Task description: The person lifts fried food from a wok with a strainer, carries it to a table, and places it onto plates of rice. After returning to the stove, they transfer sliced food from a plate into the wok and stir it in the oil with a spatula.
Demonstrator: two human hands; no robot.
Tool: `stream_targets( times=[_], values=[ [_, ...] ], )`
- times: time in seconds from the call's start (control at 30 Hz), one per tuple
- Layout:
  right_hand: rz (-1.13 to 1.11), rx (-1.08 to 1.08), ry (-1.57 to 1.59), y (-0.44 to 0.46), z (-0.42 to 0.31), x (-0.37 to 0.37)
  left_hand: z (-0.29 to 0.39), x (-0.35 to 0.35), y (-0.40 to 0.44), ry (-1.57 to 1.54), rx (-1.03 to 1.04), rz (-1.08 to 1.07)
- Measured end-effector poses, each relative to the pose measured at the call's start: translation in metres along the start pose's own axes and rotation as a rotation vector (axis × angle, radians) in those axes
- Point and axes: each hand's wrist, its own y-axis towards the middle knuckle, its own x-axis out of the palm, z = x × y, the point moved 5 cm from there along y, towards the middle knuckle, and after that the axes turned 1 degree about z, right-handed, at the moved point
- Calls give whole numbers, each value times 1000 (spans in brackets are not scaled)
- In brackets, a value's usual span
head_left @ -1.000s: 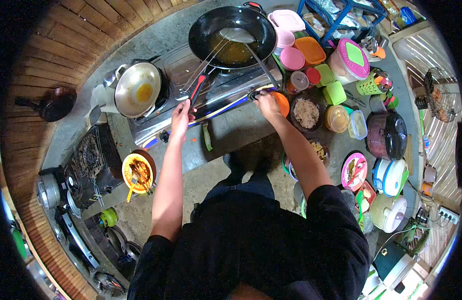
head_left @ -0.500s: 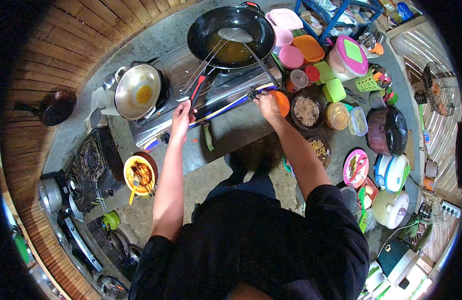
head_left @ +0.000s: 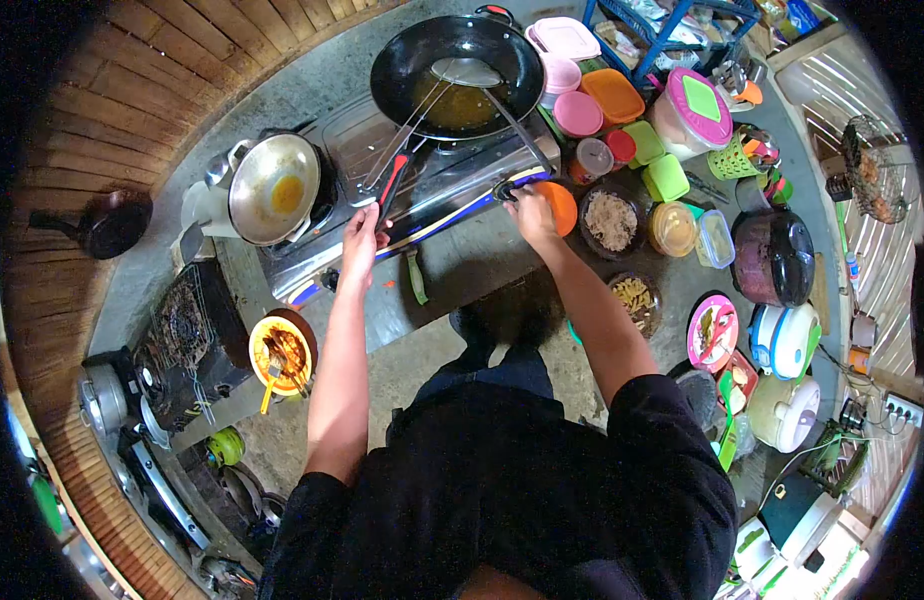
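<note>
Shifted little since the earlier frame, apart from a slight turn of the whole view; kept both hands at the same two places along the front of the stove (head_left: 437,205). Held a red-and-black handle (head_left: 393,180) in the left hand (head_left: 362,240), fingers curled closed around its lower end, above the stove's front edge. Saw thin metal rods (head_left: 422,118) run from near this handle up into the wok (head_left: 515,62). Pinched a black knob (head_left: 503,190) at the stove's right front with the right hand (head_left: 532,215), fingers drawn together and bent.

Found in the wok, over the right burner: brownish liquid (head_left: 460,103) and a round metal skimmer (head_left: 466,71); found also a long dark handle (head_left: 520,130) laid over the near rim. Placed on the left burner: a pale metal pan (head_left: 257,205) with a yellow patch (head_left: 287,190), whether oil or food not discernible.

Noted just beside the right hand an orange disc (head_left: 559,205); next, pale shredded food (head_left: 610,222) in a dark bowl (head_left: 614,256); farther right, a green container (head_left: 666,178) and a pink-rimmed plate (head_left: 694,335). Noted at lower left, well apart from the wok, a yellow bowl (head_left: 256,358) of reddish food with a yellow-handled utensil (head_left: 269,392).
</note>
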Motion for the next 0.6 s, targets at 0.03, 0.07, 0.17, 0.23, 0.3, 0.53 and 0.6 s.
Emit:
stream_targets(
  times=[0.03,0.07,0.17,0.23,0.3,0.53,0.6],
  values=[
    [51,-7,45,-3,1,-2,1,0,-1,8,2,8],
    [52,-3,41,-6,4,-1,2,2,-1,7,1,4],
    [-3,16,148,-18,2,-15,1,2,-4,-15,14,35],
    [95,-39,169,-25,0,-28,-4,-1,-6,-57,39,65],
    [87,-11,170,-33,5,-31,-7,-3,-8,-72,39,43],
    [87,78,225,-75,34,-47,-22,3,-38,-94,12,125],
    [90,117,297,-98,50,-50,-31,9,-53,-170,-7,214]
  ],
)
